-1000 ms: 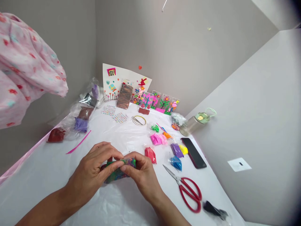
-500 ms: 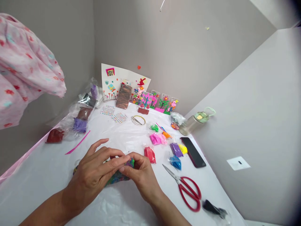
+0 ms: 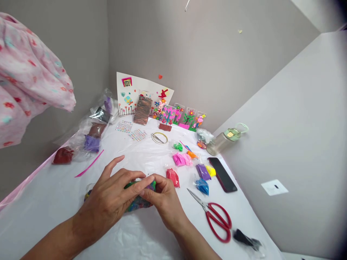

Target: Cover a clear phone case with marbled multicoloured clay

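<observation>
A clear phone case (image 3: 138, 204) covered in mixed green, blue, purple and yellow clay lies on the white-covered table, mostly hidden under my hands. My left hand (image 3: 112, 195) rests across the case from above, fingers stretched to the right and the little finger lifted. Its index fingertip meets the right hand's fingers at the case's right end. My right hand (image 3: 164, 200) pinches that end between thumb and bent fingers. Just beyond the right hand is a bag of red clay (image 3: 172, 177). Red-handled scissors (image 3: 217, 220) lie to its right.
Bagged pink clay (image 3: 182, 159), purple clay (image 3: 203, 172) and blue clay (image 3: 202, 186) lie right of centre, beside a phone (image 3: 222, 175) and a bottle (image 3: 223, 141). Gem sheets (image 3: 138, 135) and decorated cases (image 3: 168, 117) are at the back. A pink strip (image 3: 89, 164) lies left.
My left hand has shifted slightly along the case, and more green clay shows beneath its fingers. The right hand keeps its pinch at the right end.
</observation>
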Tool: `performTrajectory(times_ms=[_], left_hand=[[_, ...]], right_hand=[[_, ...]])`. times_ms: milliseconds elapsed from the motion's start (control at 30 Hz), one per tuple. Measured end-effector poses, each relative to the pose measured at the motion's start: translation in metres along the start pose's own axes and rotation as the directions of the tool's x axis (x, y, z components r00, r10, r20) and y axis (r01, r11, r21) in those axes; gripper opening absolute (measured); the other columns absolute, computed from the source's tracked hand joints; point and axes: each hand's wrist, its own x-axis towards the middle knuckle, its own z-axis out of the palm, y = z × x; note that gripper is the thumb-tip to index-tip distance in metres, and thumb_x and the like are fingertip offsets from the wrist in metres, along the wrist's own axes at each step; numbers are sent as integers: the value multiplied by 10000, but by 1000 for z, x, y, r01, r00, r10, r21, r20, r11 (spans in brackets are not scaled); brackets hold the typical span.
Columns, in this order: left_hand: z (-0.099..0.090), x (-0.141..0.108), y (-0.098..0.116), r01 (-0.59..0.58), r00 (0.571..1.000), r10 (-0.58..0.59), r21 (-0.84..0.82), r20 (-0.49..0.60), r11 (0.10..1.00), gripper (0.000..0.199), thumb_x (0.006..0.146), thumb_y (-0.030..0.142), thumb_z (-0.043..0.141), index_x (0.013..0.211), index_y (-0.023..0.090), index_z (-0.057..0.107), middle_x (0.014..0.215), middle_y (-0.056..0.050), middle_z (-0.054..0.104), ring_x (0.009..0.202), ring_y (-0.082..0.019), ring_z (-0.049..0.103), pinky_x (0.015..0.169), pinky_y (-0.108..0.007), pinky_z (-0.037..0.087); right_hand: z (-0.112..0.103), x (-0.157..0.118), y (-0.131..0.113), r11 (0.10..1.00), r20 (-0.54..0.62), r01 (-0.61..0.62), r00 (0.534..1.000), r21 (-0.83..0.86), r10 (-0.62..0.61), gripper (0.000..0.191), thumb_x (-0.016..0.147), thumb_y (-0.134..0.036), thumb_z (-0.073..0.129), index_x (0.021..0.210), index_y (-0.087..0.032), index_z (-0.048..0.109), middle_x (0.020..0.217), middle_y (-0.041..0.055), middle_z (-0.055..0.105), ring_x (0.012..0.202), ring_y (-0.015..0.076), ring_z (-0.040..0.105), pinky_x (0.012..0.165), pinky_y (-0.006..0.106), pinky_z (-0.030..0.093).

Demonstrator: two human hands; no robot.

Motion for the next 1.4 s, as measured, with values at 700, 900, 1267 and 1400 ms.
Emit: performTrajectory(times_ms=[700,900,1267,1400], left_hand=[[1,5,12,321,947,-317,-197,53,926,39,974,246,560,1006,236,539,860,46,622,793,-133,620,1159,-463,254],[1,5,11,269,961,-275,-182,-6,946,42,967,197,576,959,230,551,819,52,650,787,-128,628,1148,-473,280],[-9,4,6,203,971,-221,-177,-89,963,185,958,177,572,1097,287,623,935,34,736,814,-161,700,1199,-570,202],[-7,3,5,220,965,-243,-200,-97,955,146,943,167,573,983,287,644,851,70,726,771,-144,704,1201,-512,234]], right_hand=[[8,-4,7,993,-30,73,997,-97,-76,170,762,-307,789,766,-172,685,766,3,622,716,147,534,666,272,451],[9,-4,2,990,-44,74,996,-123,-80,150,766,-288,776,765,-156,704,734,-1,605,686,131,505,654,264,427],[2,-4,-3,999,-39,23,999,38,-22,191,704,-308,837,794,-181,728,708,-9,635,646,132,554,650,266,474],[2,-3,-2,999,-52,3,999,46,-1,221,681,-328,850,773,-179,716,687,-11,627,622,132,549,643,275,468]])
